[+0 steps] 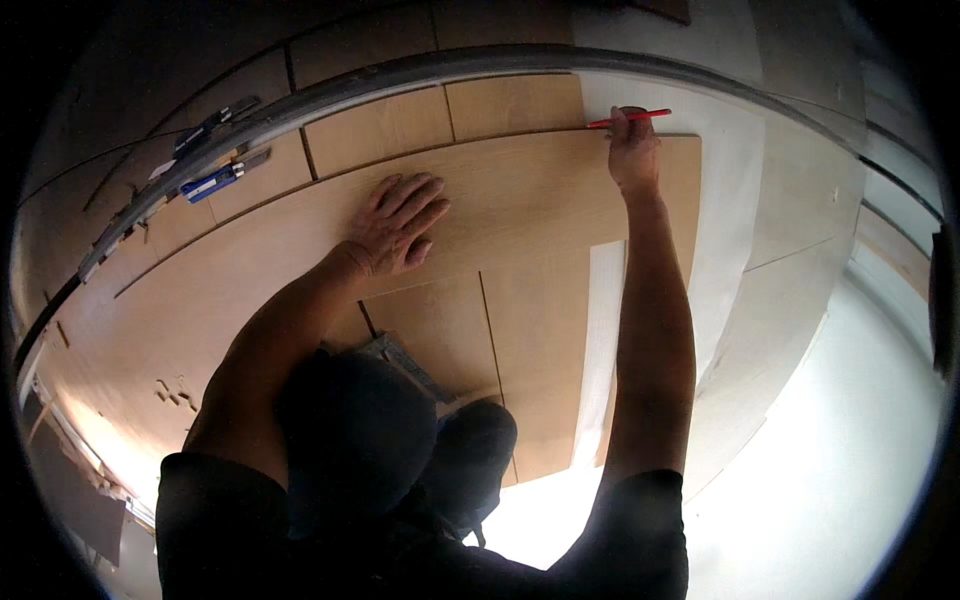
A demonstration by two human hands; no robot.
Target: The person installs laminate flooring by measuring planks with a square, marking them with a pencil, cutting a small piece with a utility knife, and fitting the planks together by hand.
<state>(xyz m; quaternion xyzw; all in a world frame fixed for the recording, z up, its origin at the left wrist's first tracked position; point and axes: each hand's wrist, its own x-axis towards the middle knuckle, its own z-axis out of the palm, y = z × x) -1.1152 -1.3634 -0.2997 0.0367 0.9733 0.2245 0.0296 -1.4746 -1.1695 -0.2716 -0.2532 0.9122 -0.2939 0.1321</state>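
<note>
A long light-brown wood plank [520, 190] lies across several floor planks in front of me. My left hand [400, 225] rests flat on it, fingers stretched out and holding nothing. At the plank's far right part, my right hand [634, 150] grips a red pencil [648, 115] between its fingers. The pencil lies almost level, its left end by the plank's far edge. Under that plank, shorter laid planks [525, 103] show beyond its far edge, and more planks [535, 350] show on the near side by my knees.
A dark curved strip [420, 68] runs along the far side. Near its left part lies a blue utility knife [210, 183]. A grey metal tool [412, 366] lies by my knee. White underlay sheet [735, 190] spreads at right. Several small pieces [175, 393] lie at left.
</note>
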